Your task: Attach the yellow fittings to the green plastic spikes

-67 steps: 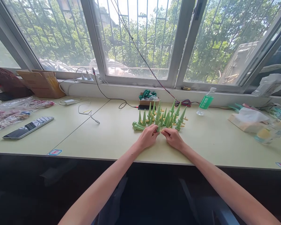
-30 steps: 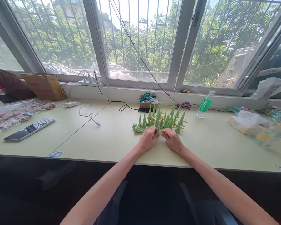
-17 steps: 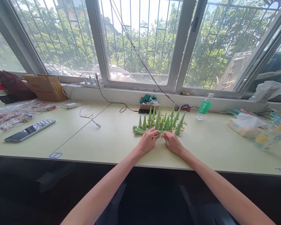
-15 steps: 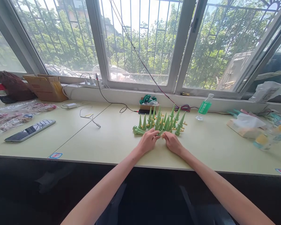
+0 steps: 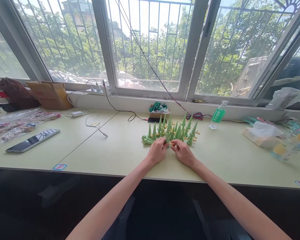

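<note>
Near the front of the table, my left hand [image 5: 157,150] is closed around a green plant-watering spike [image 5: 167,138], which stands point up. My right hand [image 5: 185,153] pinches a small yellow valve piece [image 5: 172,144] at the spike's lower side; whether it is seated in the spike I cannot tell. Just behind both hands stand several green watering spikes [image 5: 184,120] with their points up, many with yellow valves sticking out sideways. A few green pieces [image 5: 147,140] lie on their sides at the left of this group.
Behind the spikes are a dark phone [image 5: 153,120] and a small box [image 5: 160,115] with green stuff. A bottle [image 5: 218,115] and a tissue pack [image 5: 261,135] stand to the right. At left are a cable [image 5: 96,125], a larger phone [image 5: 32,140], plastic bags [image 5: 22,123] and a cardboard box [image 5: 50,95].
The spike in my left hand has turned from tilted to upright. My right hand has shifted slightly, its fingers now at the yellow valve on the spike's side.
</note>
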The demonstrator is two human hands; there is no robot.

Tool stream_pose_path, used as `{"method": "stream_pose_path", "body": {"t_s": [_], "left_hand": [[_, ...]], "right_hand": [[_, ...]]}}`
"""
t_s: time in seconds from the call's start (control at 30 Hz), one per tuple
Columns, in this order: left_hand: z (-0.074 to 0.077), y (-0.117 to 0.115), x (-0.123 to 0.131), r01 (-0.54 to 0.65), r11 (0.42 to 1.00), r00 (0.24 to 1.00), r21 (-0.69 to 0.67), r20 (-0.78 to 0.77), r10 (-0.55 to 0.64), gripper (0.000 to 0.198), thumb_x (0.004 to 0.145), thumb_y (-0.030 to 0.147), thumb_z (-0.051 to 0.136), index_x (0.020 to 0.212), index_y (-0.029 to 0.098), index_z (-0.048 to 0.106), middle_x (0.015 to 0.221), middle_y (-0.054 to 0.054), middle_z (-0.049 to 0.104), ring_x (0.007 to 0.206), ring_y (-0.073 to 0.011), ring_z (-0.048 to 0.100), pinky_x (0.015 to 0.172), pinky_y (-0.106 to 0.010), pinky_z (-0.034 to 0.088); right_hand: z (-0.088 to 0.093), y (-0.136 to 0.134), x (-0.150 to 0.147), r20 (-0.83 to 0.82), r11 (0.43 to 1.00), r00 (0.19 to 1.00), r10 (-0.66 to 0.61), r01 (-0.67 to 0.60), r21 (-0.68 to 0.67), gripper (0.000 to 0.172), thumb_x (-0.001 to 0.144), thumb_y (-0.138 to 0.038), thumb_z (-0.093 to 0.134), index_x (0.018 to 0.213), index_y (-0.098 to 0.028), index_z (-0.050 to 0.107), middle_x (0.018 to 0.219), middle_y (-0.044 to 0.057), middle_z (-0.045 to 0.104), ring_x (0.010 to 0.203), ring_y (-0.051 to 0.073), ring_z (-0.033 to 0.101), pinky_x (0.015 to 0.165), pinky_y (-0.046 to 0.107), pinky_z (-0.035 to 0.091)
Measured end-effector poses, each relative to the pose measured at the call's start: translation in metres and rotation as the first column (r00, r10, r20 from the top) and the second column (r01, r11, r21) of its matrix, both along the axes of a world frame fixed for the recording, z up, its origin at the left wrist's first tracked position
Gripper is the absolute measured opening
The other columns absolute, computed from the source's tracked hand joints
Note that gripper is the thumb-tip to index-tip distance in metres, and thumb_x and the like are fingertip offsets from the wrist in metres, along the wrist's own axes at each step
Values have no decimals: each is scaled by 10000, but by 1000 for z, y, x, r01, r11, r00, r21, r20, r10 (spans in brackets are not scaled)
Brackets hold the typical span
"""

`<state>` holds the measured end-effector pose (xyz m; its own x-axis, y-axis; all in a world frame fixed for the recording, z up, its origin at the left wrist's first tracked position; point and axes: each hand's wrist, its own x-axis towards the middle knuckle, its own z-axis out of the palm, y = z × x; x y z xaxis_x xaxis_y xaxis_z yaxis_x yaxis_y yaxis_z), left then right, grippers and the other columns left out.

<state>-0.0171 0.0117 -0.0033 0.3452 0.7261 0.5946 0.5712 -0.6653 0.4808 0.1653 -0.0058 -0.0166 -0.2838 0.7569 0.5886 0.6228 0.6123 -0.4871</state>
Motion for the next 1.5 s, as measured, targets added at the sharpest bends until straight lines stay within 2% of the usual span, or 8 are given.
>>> {"method": "stream_pose_path", "body": {"t_s": [0.3, 0.6, 0.8, 0.93, 1.1, 1.37, 1.5], "left_hand": [[1, 1, 0, 52, 999, 997, -5, 64, -51, 233, 898, 198, 483, 678, 186, 407, 693, -4, 486, 599, -124, 422, 570, -261, 330], [0, 0, -3, 98, 995, 994, 19, 43, -99, 200, 841, 152, 539, 701, 187, 402, 703, 8, 475, 626, -124, 428, 587, -256, 334], [1, 0, -5, 149, 989, 989, 4, 0, -149, 167, 856, 156, 542, 728, 184, 438, 726, 12, 480, 616, -113, 422, 599, -247, 352], [2, -2, -7, 181, 983, 983, 3, -36, -181, 97, 876, 166, 531, 781, 180, 518, 759, 3, 490, 618, -109, 433, 607, -242, 371], [2, -1, -8, 172, 985, 984, 30, -58, -170, 85, 888, 167, 521, 818, 182, 567, 782, -7, 512, 621, -108, 446, 611, -237, 382], [4, -1, -7, 84, 996, 996, 36, -37, -82, 168, 879, 188, 543, 725, 181, 476, 743, 13, 520, 569, -96, 421, 590, -240, 370], [5, -1, -7, 94, 995, 995, 25, -34, -93, 161, 886, 209, 535, 730, 181, 508, 734, 9, 528, 563, -96, 423, 575, -241, 377]], "right_hand": [[0, 0, 1, 23, 998, 999, 23, -24, 51, 155, 947, -227, 489, 1071, -199, 577, 975, 80, 660, 836, 202, 631, 777, 331, 489], [-3, 2, 2, 21, 999, 1000, 17, -18, 32, 153, 952, -233, 485, 1060, -189, 584, 998, 86, 674, 881, 206, 632, 789, 326, 482], [-2, 3, 0, 72, 999, 997, -5, 3, 33, 264, 1000, -286, 395, 853, -184, 589, 763, 41, 650, 671, 162, 583, 668, 267, 426], [-3, 5, -1, 107, 998, 992, -61, 57, 34, 297, 997, -268, 388, 753, -191, 537, 697, 30, 620, 612, 154, 544, 614, 253, 378], [-2, 4, -4, 118, 995, 988, -98, 97, 18, 303, 994, -243, 389, 717, -195, 502, 690, 31, 621, 601, 149, 539, 591, 243, 340], [8, 0, -10, 106, 988, 983, -150, 152, -9, 329, 1015, -310, 366, 728, -202, 486, 671, 16, 594, 588, 143, 520, 565, 235, 289], [9, 0, -10, 119, 986, 980, -162, 166, -24, 336, 1018, -317, 354, 724, -201, 470, 655, 13, 572, 569, 142, 496, 551, 237, 272]]}}
